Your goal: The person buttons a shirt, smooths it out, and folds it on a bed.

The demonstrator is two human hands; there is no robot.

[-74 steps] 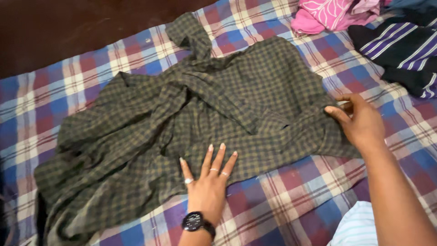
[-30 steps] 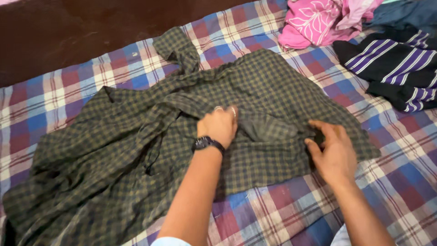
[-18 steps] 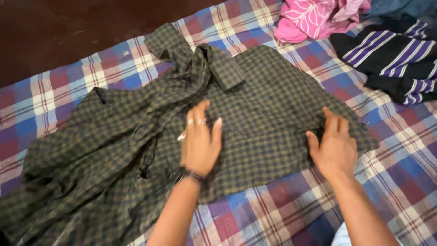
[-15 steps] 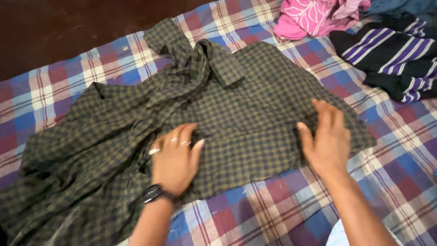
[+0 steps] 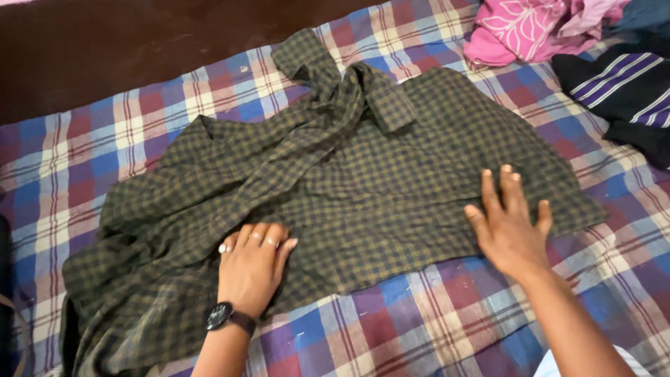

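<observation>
L hand (image 5: 251, 264) flat, fingers apart, on checked shirt (image 5: 391, 181) | R hand (image 5: 509, 227) flat, spread, shirt's hem | rumpled cloth, plaid sheet (image 5: 447, 328) under

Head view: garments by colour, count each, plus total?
Dark green checked shirt under left hand and right hand: 1
Pink garment: 1
Black garment with purple stripes: 1
Blue cloth at the top right corner, partly cut off: 1
Total: 4
</observation>
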